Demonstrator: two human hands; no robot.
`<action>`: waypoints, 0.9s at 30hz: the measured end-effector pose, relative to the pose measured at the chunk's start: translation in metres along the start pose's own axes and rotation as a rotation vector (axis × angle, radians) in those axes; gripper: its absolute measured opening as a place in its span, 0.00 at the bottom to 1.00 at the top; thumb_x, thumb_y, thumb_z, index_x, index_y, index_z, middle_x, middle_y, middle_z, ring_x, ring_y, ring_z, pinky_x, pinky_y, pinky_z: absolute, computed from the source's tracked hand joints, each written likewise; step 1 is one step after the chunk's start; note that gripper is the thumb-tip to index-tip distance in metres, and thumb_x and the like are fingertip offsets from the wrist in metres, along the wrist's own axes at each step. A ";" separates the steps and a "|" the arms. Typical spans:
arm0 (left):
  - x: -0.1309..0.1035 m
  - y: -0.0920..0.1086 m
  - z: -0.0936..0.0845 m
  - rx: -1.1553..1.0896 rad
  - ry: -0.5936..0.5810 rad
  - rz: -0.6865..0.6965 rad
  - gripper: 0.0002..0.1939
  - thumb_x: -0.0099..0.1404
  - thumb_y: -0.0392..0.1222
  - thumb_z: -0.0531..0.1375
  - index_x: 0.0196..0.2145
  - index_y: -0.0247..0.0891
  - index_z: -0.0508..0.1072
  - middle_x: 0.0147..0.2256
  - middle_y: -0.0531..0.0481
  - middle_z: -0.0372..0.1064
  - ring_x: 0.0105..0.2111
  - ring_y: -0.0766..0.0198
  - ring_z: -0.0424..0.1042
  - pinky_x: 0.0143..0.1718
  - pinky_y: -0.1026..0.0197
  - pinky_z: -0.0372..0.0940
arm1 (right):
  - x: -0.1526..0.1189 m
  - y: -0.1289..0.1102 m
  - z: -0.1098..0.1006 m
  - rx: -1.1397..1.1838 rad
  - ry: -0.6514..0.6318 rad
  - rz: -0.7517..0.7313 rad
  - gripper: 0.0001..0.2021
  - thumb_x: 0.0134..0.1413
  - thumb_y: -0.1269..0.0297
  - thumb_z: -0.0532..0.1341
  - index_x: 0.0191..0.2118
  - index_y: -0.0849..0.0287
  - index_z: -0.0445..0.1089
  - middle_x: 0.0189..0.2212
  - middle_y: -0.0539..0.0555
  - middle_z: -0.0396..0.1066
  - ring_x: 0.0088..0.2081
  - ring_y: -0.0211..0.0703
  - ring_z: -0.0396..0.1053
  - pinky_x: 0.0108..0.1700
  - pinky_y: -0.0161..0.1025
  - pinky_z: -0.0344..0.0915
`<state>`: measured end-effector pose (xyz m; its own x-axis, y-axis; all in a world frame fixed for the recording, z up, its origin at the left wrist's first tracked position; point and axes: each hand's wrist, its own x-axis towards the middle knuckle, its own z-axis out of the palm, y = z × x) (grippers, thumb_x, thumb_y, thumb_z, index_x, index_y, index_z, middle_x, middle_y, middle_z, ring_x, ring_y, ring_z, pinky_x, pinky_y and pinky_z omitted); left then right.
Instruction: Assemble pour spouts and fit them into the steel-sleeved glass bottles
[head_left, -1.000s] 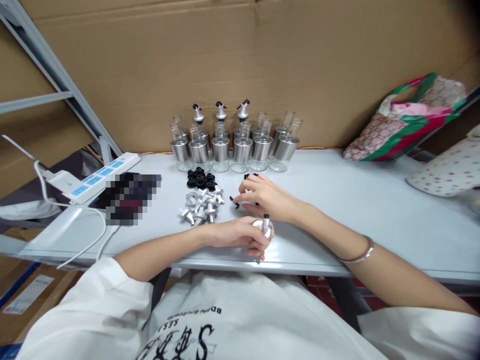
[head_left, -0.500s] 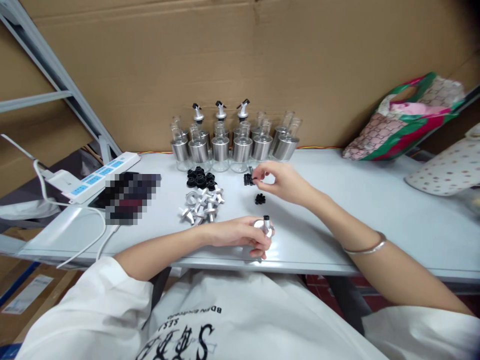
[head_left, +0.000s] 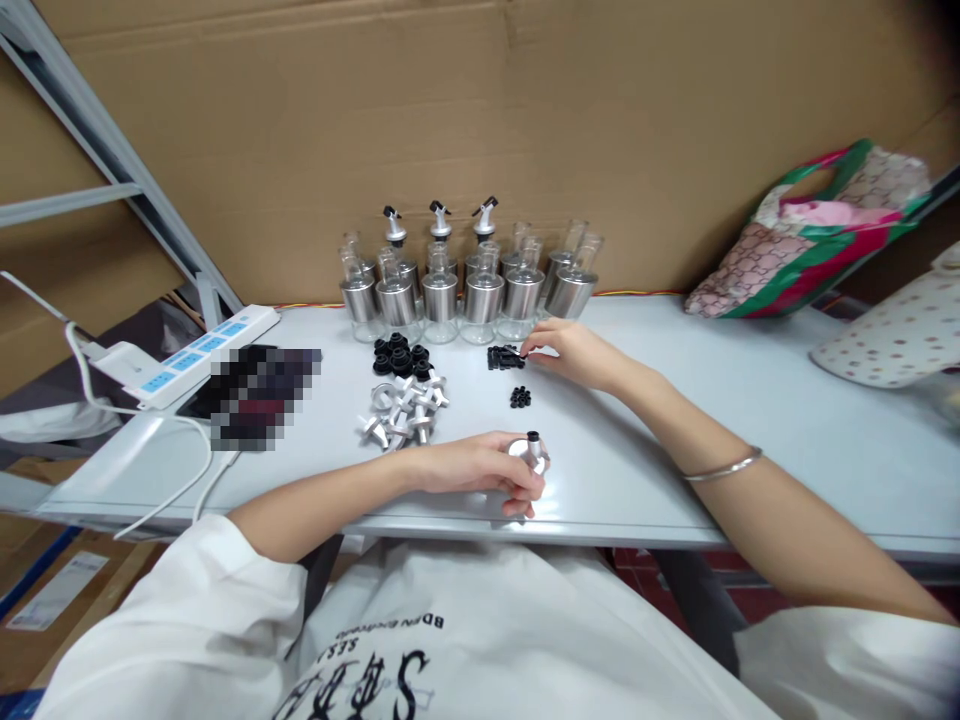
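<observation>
Silver metal pourer spout [head_left: 535,455], one piece with a black tip pointing up, sits over the near edge of the white counter [head_left: 675,400], pinched in the grip of the left hand [head_left: 499,468]. The right hand [head_left: 574,352] has its fingertips close together at the right end of a cluster of small black plastic levers [head_left: 501,357], too bunched to count; whether its grip pinches one, I cannot tell. Just nearer lie about eight small black rings [head_left: 520,397]. To the left are roughly eight black ribbed stoppers [head_left: 400,358] and, nearer, an overlapping heap of silver spout parts [head_left: 405,410]. Twelve glass bottles with steel sleeves [head_left: 440,297] stand in two rows, three topped by black-and-silver pourers [head_left: 440,220].
</observation>
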<state>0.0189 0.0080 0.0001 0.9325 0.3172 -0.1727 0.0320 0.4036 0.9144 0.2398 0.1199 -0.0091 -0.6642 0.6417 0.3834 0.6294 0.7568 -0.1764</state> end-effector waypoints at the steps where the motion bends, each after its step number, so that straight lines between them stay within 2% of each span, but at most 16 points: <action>1: 0.000 0.000 0.000 0.001 -0.004 0.004 0.10 0.51 0.40 0.61 0.26 0.38 0.61 0.20 0.59 0.61 0.20 0.72 0.60 0.37 0.57 0.62 | 0.000 0.001 0.001 -0.009 -0.004 -0.004 0.10 0.55 0.70 0.53 0.33 0.61 0.73 0.32 0.59 0.71 0.35 0.46 0.68 0.39 0.41 0.64; 12: 0.001 0.000 0.000 -0.023 0.004 0.009 0.09 0.54 0.42 0.59 0.26 0.37 0.61 0.20 0.59 0.59 0.19 0.71 0.60 0.37 0.57 0.62 | 0.002 -0.003 0.003 -0.182 0.053 0.063 0.10 0.56 0.71 0.54 0.33 0.60 0.73 0.32 0.58 0.71 0.36 0.46 0.67 0.38 0.40 0.61; 20: 0.002 0.000 0.001 -0.034 0.003 0.027 0.08 0.55 0.41 0.58 0.26 0.37 0.60 0.20 0.59 0.59 0.19 0.71 0.61 0.36 0.57 0.62 | 0.001 -0.011 -0.001 -0.088 -0.016 0.068 0.08 0.49 0.70 0.58 0.35 0.62 0.73 0.33 0.58 0.71 0.36 0.48 0.68 0.40 0.42 0.64; 27: 0.002 -0.001 0.000 -0.016 -0.006 0.031 0.09 0.56 0.40 0.58 0.25 0.37 0.60 0.20 0.59 0.58 0.19 0.71 0.61 0.37 0.57 0.62 | 0.002 -0.008 0.002 -0.002 -0.008 0.039 0.08 0.53 0.70 0.55 0.32 0.62 0.72 0.31 0.57 0.72 0.34 0.47 0.68 0.39 0.42 0.65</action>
<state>0.0203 0.0082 -0.0006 0.9350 0.3247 -0.1425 -0.0025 0.4077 0.9131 0.2328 0.1149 -0.0088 -0.6419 0.6721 0.3692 0.6561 0.7306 -0.1892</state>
